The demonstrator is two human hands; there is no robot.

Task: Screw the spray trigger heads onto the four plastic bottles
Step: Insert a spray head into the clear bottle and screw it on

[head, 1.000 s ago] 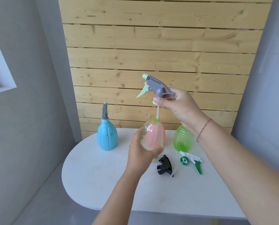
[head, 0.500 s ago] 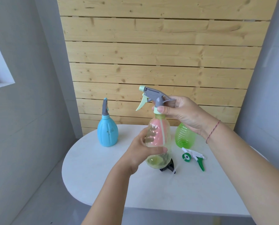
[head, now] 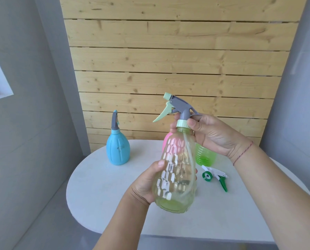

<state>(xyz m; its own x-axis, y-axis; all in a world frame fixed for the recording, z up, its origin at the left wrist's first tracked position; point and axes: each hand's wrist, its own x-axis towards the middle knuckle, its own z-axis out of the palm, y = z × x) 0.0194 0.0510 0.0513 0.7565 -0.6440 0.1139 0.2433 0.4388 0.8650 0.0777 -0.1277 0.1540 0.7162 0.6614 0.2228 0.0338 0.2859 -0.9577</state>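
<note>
Clear yellowish bottle: held tilted above the white table.
Left hand: wrapped around its lower body.
Right hand: pinched the pale green collar of the grey trigger head, seated on the neck.

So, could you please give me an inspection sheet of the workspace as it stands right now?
Surface: white rounded table, mostly bare.
Job's things: clear yellowish bottle held above the table, grey and mint trigger head seated on its neck; blue bottle standing with its head on; pink bottle and green bottle behind, tops hidden; green and white trigger head lying loose.
Clutter: nothing seen.
Grippers: left hand wraps the clear bottle's body; right hand pinches the mint collar.
Cables: nothing seen.
Surroundings: wooden plank wall, grey walls.
</note>
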